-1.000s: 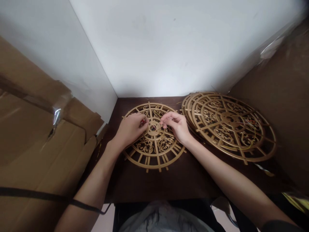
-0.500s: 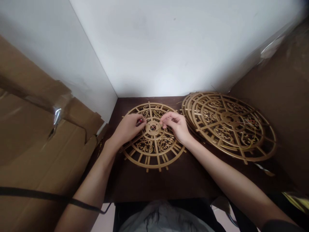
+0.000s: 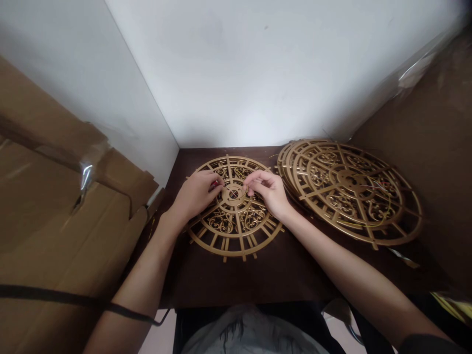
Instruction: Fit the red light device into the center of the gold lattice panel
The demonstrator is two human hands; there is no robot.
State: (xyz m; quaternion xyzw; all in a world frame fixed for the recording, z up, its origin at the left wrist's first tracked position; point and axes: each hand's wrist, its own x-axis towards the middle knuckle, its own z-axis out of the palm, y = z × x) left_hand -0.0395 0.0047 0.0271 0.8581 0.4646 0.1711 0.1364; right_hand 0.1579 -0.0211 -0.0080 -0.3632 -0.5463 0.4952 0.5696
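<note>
Dark bench, white wall beyond, cardboard leftward; left hand clamped on a red piece, right hand pinching wire.

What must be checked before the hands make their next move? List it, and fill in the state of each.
1. Left hand has its item: ok; a small red item shows between thumb and fingers.
2. Right hand has a firm pinch: cannot tell; the fingers curl over the disc, but anything between them is too fine to make out.
3. Gold disc lies flat on the dark table: ok.
4. Disc's middle visible between the hands: ok.
5. Stack of gold discs lined up evenly: not ok; the edges are offset.
</note>
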